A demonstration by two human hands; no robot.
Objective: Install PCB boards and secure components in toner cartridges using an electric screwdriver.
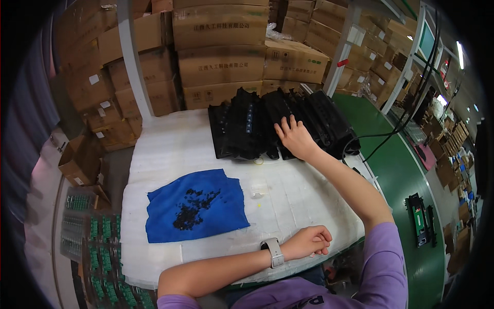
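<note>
My right hand (297, 138) reaches to the far side of the table. Its fingers are spread over a row of black plastic housings (247, 126), touching or just above them; the exact contact cannot be made out. Some housings carry a line of small round bluish spots. Near the front edge my left hand (307, 242) rests on the white padded cover (206, 253), its fingers curled in, with nothing visible in them. A grey watch is on that wrist. Left of the middle lies a blue cloth (163, 219), with many tiny black pieces (191, 208) heaped on it.
On the right runs a green bench (411, 226) carrying a black part with a green circuit board (421, 221). Black cables (383, 135) hang beside the housings. Stacked cartons (221, 51) stand behind the table. Trays of green boards (105, 247) are at the lower left.
</note>
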